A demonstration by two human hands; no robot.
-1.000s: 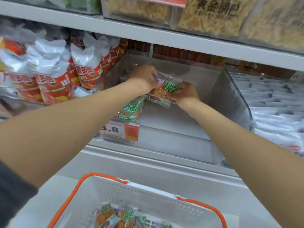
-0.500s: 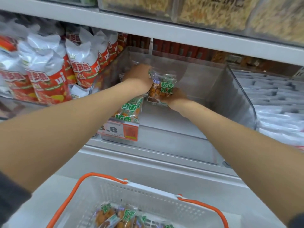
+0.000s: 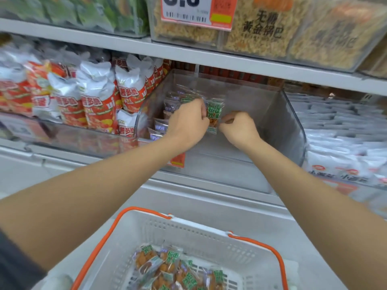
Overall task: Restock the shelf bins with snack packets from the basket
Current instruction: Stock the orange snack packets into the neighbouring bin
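Snack packet (image 3: 214, 114), light, probably slippery film: your left grip (image 3: 188, 120) and right grip (image 3: 238, 126) pinch its side edges; hold the seams.

White metal shelf board (image 3: 230, 59) overhead; pale grey ledge (image 3: 209, 204) below; soft even lighting.

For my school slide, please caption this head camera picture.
The left hand and right hand hold a snack packet in the clear bin; more wait in the basket.

Left hand (image 3: 188, 120) and right hand (image 3: 238, 126) have tipped the snack packet (image 3: 215, 113) upright.
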